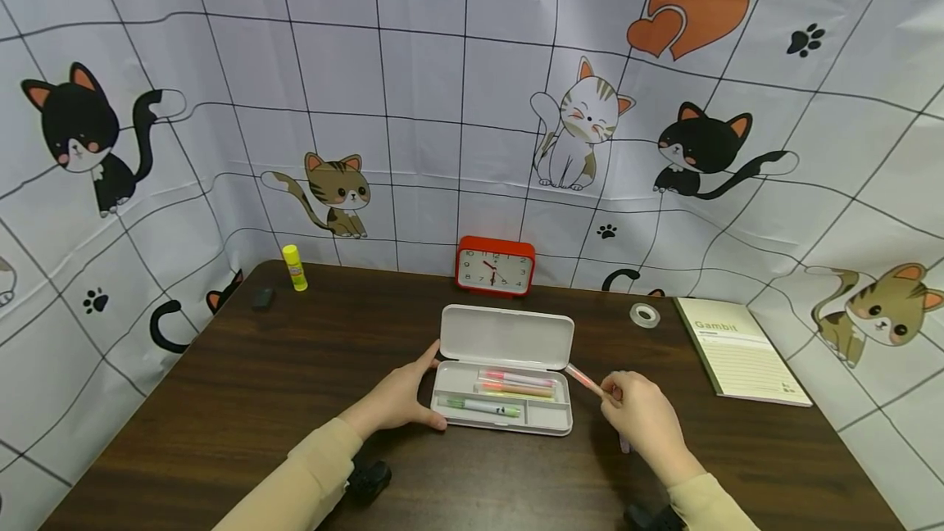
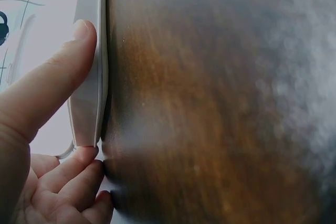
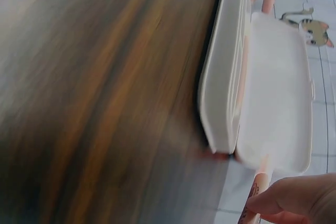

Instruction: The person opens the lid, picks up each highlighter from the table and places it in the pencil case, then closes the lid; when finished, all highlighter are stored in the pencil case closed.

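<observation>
A white pencil case (image 1: 546,427) lies with its lid (image 1: 507,336) raised. My left hand (image 1: 394,401) holds it at the left end, thumb along the front wall and fingers at the side, as the left wrist view shows. Inside, pink, orange and yellow pens (image 1: 516,381) lie in the rear section, and a green-and-white pen (image 1: 483,407) in the front one. To the right of the case, my right hand (image 1: 645,416) pinches a peach-coloured pen (image 3: 260,182), its clear-capped end pointing at the case's right rear corner. A purple object (image 1: 624,443) is partly hidden under that hand.
A red clock (image 1: 495,265) stands behind the case. At the back left are a yellow glue stick (image 1: 294,267) and a small dark block (image 1: 262,298). A white tape roll (image 1: 645,315) and a notebook (image 1: 745,351) lie at the right. A cat-print curtain (image 1: 420,105) hangs behind the table.
</observation>
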Tool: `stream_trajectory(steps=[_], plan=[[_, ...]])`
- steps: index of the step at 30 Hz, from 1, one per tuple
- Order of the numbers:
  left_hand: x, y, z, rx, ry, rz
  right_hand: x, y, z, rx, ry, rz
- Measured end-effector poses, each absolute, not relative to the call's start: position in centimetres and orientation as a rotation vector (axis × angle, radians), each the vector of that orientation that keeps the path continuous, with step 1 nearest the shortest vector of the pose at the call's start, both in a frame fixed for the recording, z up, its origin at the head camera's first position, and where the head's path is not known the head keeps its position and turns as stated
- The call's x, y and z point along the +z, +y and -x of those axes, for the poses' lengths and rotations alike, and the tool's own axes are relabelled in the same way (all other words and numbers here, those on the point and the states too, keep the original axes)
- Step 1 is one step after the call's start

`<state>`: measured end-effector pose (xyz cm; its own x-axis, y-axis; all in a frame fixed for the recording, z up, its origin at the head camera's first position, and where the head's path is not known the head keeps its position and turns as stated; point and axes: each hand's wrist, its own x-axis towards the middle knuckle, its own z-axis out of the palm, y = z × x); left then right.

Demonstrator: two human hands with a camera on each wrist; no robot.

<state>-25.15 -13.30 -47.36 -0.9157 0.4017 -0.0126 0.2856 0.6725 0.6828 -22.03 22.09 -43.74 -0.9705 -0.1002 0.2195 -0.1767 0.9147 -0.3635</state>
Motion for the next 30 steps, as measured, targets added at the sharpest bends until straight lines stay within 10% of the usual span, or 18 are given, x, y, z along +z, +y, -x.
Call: stream_trajectory(steps=[30], plan=[[-47.4, -13.3, 25.1, 1.074, 2.723, -0.596, -44.2, 11.6, 22.5, 0.471, -2.691, -0.728]])
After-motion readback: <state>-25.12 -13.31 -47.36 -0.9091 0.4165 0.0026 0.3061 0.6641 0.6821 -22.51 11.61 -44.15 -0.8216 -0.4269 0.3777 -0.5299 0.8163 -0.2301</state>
